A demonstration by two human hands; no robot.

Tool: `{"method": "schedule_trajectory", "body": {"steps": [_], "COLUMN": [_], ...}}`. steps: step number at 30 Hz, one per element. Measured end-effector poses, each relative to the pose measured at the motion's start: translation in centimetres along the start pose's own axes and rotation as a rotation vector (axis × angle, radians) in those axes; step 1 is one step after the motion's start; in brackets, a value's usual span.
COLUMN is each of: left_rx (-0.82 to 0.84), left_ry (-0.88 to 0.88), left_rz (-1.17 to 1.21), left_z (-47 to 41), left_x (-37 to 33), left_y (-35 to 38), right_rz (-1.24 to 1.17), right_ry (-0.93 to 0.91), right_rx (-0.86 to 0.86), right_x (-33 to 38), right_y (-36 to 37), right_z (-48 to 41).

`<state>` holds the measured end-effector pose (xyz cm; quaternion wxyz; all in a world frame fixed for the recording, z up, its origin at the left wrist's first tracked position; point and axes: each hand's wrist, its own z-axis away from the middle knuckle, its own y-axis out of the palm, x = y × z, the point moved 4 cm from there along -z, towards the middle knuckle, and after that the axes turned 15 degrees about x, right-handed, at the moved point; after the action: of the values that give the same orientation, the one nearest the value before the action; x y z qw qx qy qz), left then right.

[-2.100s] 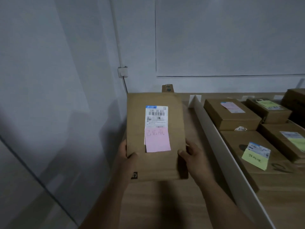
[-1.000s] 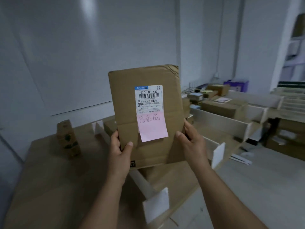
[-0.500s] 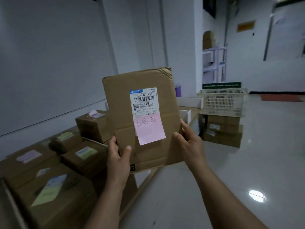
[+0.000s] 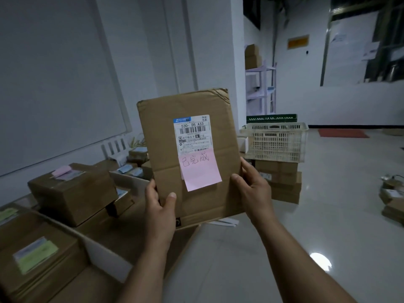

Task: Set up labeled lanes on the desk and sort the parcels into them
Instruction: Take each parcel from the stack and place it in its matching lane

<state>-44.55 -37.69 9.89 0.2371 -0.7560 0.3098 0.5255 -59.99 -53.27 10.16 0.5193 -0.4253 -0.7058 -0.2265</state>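
I hold a flat brown cardboard parcel [image 4: 166, 132] upright in front of me, above the desk's right edge. It bears a white shipping label [image 4: 193, 134] and a pink sticky note [image 4: 200, 171] with handwriting. My left hand [image 4: 160, 206] grips its lower left edge, thumb on the front. My right hand [image 4: 253, 189] grips its lower right edge. The wooden desk [image 4: 135, 228] lies at lower left with white lane dividers [image 4: 105, 256] and several boxed parcels [image 4: 74, 193] carrying pink, green or blue notes.
A white plastic crate [image 4: 277, 141] sits on stacked boxes [image 4: 282, 184] on the glossy floor to the right. A shelf unit [image 4: 260, 88] with boxes stands against the far wall. More parcels [image 4: 393, 197] lie at the far right edge.
My view has swung right from the desk's left lane toward the open room, with the parcel raised upright. Both hands keep the same grip on it.
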Motion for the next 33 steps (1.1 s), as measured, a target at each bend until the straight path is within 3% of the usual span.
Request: {"method": "schedule_trajectory", "body": {"steps": [18,25,33], "left_rx": [-0.226,-0.443,-0.688], "left_ry": [-0.025,-0.071,-0.253], "left_rz": [-0.112,-0.152,-0.218], "left_z": [-22.9,-28.8,-34.2], "left_x": [6.1,8.4,10.0], "left_y": [2.7,5.6,10.6], "right_rz": [0.002,-0.040,-0.044], "right_ry": [-0.077,-0.049,-0.012], "right_rx": [0.212,0.457,0.736], "right_x": [-7.2,-11.4,-15.4], "right_y": [3.5,5.0,5.7], "right_z": [-27.8,-38.4,-47.8]}}
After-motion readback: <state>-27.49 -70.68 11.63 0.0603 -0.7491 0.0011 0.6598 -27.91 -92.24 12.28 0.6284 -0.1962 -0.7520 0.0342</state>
